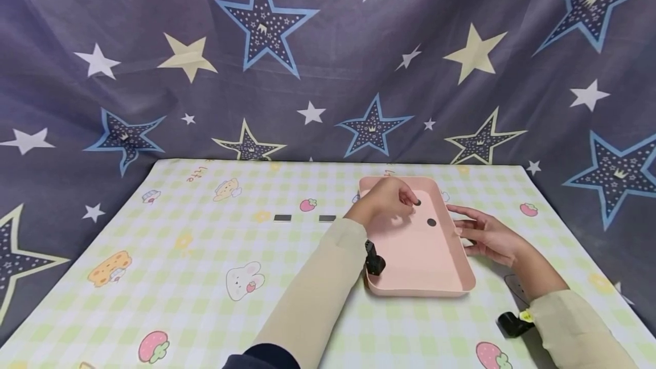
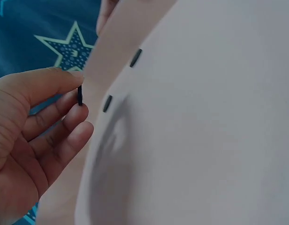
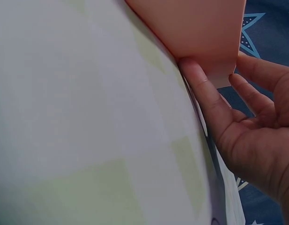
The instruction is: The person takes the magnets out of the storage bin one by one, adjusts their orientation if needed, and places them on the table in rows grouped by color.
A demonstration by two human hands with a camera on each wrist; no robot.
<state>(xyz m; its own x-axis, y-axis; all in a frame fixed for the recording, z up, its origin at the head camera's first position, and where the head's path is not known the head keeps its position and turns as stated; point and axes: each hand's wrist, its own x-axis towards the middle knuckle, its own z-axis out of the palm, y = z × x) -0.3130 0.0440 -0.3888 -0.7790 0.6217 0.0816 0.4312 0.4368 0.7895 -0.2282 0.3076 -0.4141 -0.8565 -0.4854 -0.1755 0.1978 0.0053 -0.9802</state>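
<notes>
A shallow pink tray [image 1: 420,283] stands on the table. My left hand [image 1: 389,198] reaches in over its left side. In the left wrist view, that hand pinches a small black disc [image 2: 80,95] on edge between thumb and fingertips. Two more black discs, one farther [image 2: 136,57] and one nearer [image 2: 107,103], lie on the tray floor beside the fingers. The head view shows a black disc [image 1: 432,222] on the tray floor. Against the tray's right outer wall, my right hand [image 1: 487,235] rests with fingers extended, its fingertips touching wall and rim.
Left of the tray lie two small dark rectangular pieces with pale lower edges, one farther left [image 1: 282,218] and one by the left forearm [image 1: 327,218]. A checked cloth [image 1: 205,278] covers the table. Behind hangs a star-patterned curtain [image 1: 328,44]. Black cameras sit at both wrists.
</notes>
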